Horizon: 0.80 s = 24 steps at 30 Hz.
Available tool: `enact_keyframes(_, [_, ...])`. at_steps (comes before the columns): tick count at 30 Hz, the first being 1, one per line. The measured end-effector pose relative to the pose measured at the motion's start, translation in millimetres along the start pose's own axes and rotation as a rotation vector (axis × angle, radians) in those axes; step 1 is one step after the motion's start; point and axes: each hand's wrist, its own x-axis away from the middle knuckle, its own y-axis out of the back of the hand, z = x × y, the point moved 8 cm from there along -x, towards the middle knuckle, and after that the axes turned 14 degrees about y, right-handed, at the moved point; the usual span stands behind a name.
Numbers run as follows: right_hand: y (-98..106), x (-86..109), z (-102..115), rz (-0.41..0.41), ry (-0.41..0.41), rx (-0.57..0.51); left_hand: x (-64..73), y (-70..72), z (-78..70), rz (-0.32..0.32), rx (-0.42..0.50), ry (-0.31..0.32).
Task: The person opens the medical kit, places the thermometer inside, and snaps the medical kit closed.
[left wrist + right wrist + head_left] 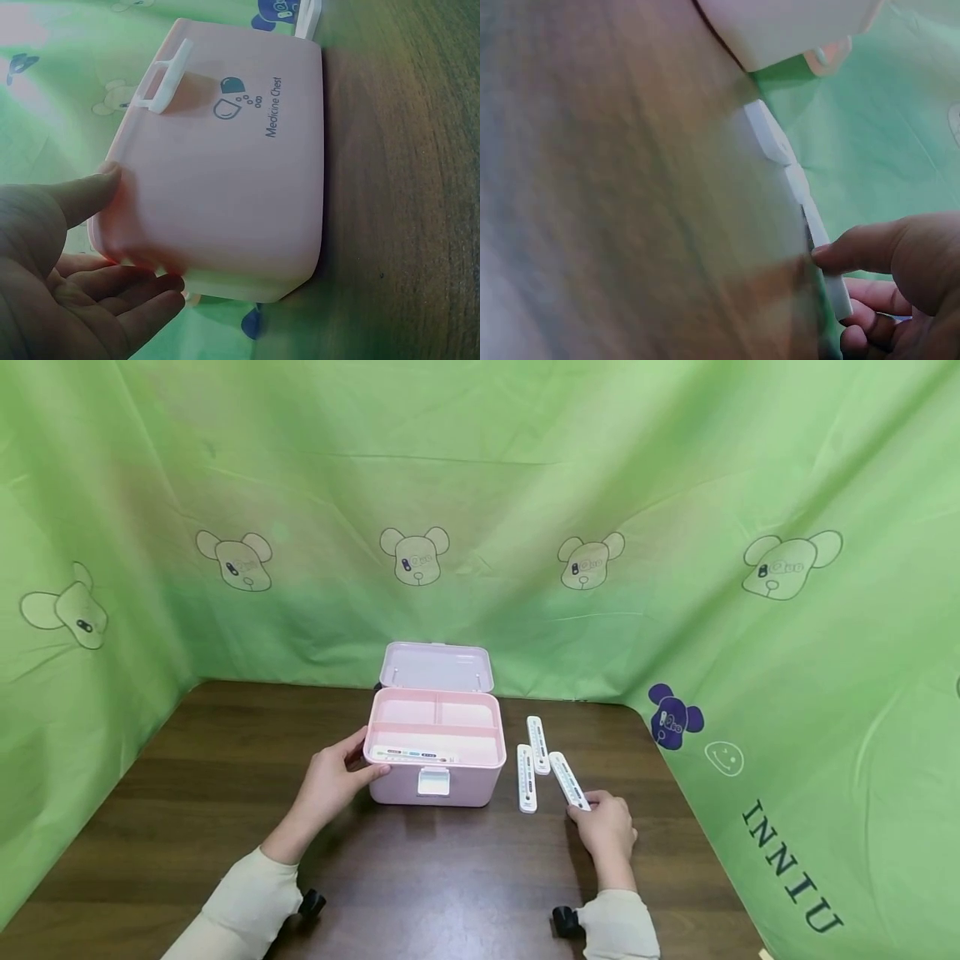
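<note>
A pink medicine chest [468, 787] stands with its lid [437, 668] raised, showing a divided tray [471, 750]. One thermometer [412, 755] lies in the tray's front compartment. My left hand [337, 774] holds the chest's left front corner, thumb on the front and fingers along the side. At the right, my right hand [607, 827] pinches the near end of a white strip thermometer [567, 777]; in the right wrist view that thermometer [838, 296] is between thumb and fingers, its near end raised off the table. Two more thermometers, one nearer [527, 781] and one farther [537, 743], lie beside the chest.
Everything stands on a dark wooden table [450, 877]. A green cloth [495, 618] printed with bear heads hangs behind and at both sides. A white latch [433, 782] is on the chest's front.
</note>
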Motion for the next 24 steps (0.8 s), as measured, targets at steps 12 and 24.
enact_keyframes(12, [33.9,-6.6,1.9,-0.114,0.114,0.041,-0.5,-1.3,0.2,-0.008,-0.002,0.002])
enact_keyframes(24, [60.0,-40.8,27.1,-0.082,0.393,-0.032,-1.4,0.9,-0.6,-0.008,0.004,0.002])
